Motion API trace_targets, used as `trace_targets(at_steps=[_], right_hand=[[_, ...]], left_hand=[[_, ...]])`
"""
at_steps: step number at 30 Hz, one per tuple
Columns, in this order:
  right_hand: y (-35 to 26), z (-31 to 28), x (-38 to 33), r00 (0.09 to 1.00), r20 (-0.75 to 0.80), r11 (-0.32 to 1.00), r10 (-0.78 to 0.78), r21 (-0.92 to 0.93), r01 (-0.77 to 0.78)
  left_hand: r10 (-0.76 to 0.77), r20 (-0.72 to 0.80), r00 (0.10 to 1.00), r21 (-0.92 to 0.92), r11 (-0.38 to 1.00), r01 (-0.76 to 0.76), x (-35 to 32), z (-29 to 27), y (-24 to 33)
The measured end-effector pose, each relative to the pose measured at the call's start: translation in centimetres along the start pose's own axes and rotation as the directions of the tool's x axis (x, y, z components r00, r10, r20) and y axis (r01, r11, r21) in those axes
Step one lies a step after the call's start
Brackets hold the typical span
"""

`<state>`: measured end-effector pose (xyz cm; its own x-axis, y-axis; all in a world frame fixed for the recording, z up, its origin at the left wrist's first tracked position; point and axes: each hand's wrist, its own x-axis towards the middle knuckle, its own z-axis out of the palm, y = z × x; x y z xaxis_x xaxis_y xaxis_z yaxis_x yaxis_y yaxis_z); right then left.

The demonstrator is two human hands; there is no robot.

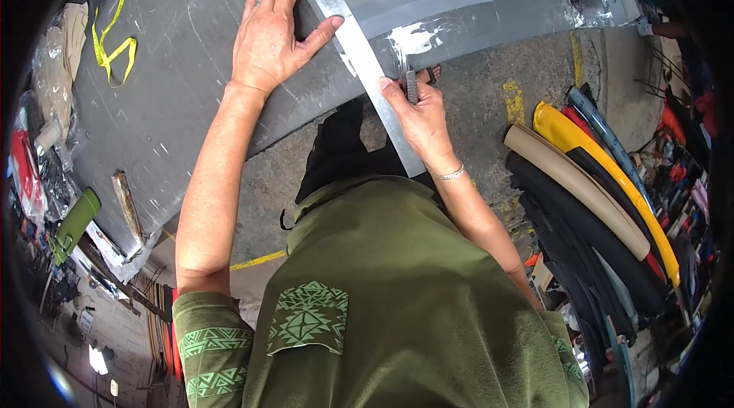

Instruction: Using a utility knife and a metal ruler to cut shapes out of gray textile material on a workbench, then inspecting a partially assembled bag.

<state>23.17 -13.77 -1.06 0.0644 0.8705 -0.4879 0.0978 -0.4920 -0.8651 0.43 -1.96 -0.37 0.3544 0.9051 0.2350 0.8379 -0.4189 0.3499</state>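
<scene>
A long metal straightedge lies slantwise over the table edge, its near end sticking out past it. My left hand rests open and flat on the dark grey tabletop, with its thumb on the straightedge and its fingertips near its far part. Closed around a grey utility knife with a ribbed handle, my right hand is along the straightedge's right side, near the table edge. Shiny clear plastic sheeting spreads to the right of the straightedge. The knife's blade tip is hard to make out against its glare.
Yellow tape lies loosely curled at the table's far left. Rolls of material, including a yellow roll and a beige roll, lean at the right. Clear-wrapped goods and a green roll are at the left. Another person's hand shows at the far right.
</scene>
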Motion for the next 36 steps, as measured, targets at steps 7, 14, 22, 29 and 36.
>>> trace_targets(at_steps=[7, 14, 22, 29, 36], right_hand=[[-0.2, -0.1, 0.0, 0.999, 0.016, 0.999, 0.036, 0.007, -0.036], [-0.3, 0.0, 0.1, 1.0, 0.021, 1.0, 0.017, 0.022, -0.018], [-0.1, -0.3, 0.1, 0.998, 0.038, 0.999, 0.042, 0.021, -0.042], [0.0, -0.3, 0.1, 1.0, 0.014, 0.999, -0.009, -0.046, 0.01], [-0.2, -0.2, 0.0, 0.996, 0.008, 0.989, -0.084, -0.119, 0.084]], left_hand=[[0.001, -0.001, 1.0, 0.002, 1.0, -0.001, -0.1, 0.0, -0.1], [-0.012, 0.002, 1.0, 0.006, 1.0, 0.012, 0.0, 0.0, -0.2], [-0.024, 0.013, 1.0, 0.02, 1.0, 0.024, -0.1, 0.1, -0.2], [-0.032, 0.065, 0.997, 0.057, 0.998, 0.028, 0.1, -0.7, 0.5], [-0.026, 0.197, 0.98, -0.041, 0.999, 0.035, 1.0, -1.7, 1.7]])
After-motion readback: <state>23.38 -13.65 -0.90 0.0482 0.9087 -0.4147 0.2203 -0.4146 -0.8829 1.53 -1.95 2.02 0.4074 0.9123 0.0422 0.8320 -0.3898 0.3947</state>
